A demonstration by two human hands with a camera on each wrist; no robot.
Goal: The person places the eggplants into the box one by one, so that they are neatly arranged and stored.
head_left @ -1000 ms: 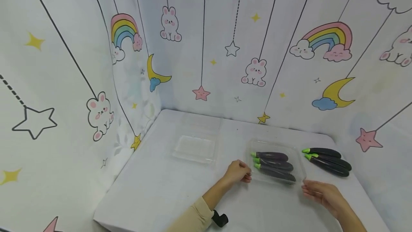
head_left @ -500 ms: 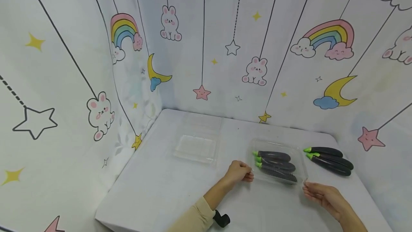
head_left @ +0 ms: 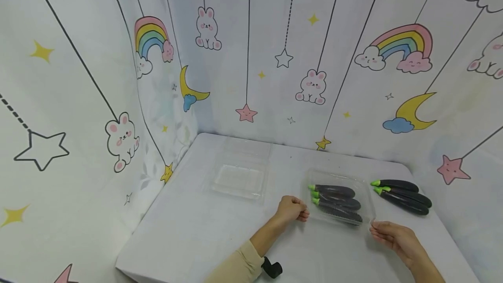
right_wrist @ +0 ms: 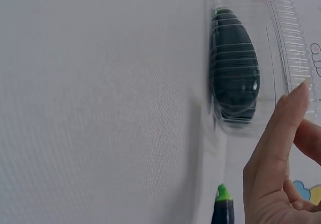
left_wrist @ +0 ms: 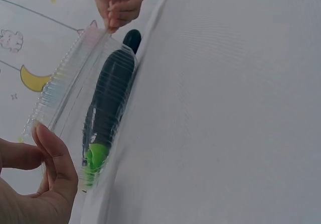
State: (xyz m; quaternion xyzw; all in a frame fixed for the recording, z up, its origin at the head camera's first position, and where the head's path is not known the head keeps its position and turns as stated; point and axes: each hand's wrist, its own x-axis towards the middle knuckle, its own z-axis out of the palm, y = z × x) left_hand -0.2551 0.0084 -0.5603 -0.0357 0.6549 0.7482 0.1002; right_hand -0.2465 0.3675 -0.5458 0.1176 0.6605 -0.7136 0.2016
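Observation:
A see-through plastic clamshell box (head_left: pixel 366 198) with its lid down holds three dark eggplants (head_left: pixel 337 204) with green stems, side by side. The left hand (head_left: pixel 291 209) pinches the rim at the front left corner; in the left wrist view its thumb and fingertips (left_wrist: pixel 52 148) meet on the seam between lid and base. At the front right corner the right hand (head_left: pixel 394 237) pinches the same rim, thumb and finger together, as the right wrist view also has it (right_wrist: pixel 286 148). Ribbed plastic walls (right_wrist: pixel 293 48) partly blur the eggplants inside.
Three loose eggplants (head_left: pixel 404 198) lie just right of the box. A second see-through box (head_left: pixel 239 182) stands at the back left, its lid (head_left: pixel 245 150) laid open behind it. White cloth covers the table (head_left: pixel 188 226); printed curtains (head_left: pixel 267 47) rise along its back and sides.

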